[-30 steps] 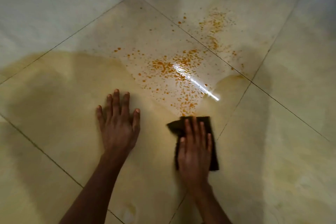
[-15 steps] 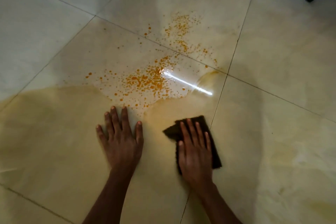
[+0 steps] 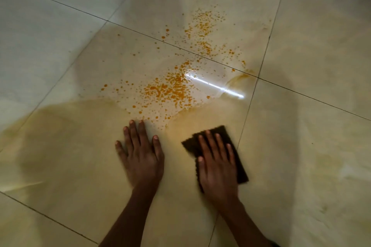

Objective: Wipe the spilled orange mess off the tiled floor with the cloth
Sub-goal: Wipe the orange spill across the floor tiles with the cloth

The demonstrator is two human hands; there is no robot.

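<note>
**me:** Flat-palmed is how I've got it. My right hand [image 3: 217, 163] is spread out, fingers straight, pressing the dark cloth [image 3: 236, 158] onto the floor [image 3: 60, 26]. Nothing's pinched or curled round it. My left hand [image 3: 140, 156] is just beside the cloth, open, resting on bare tile and holding nothing.

**reply:** where's the mess from the cloth?

**me:** The orange spill [image 3: 170, 90] sits just beyond the cloth's far edge, thickest there, with a second scatter further off past a grout line. A yellowish film surrounds the cloth on the near side.

**reply:** risks?

**me:** My guess is that pushing forward with a flat press smears the droplets wider instead of lifting them. The tile looks wet too, so my bracing left hand could slide. Also, the grout could take a stain.
</note>
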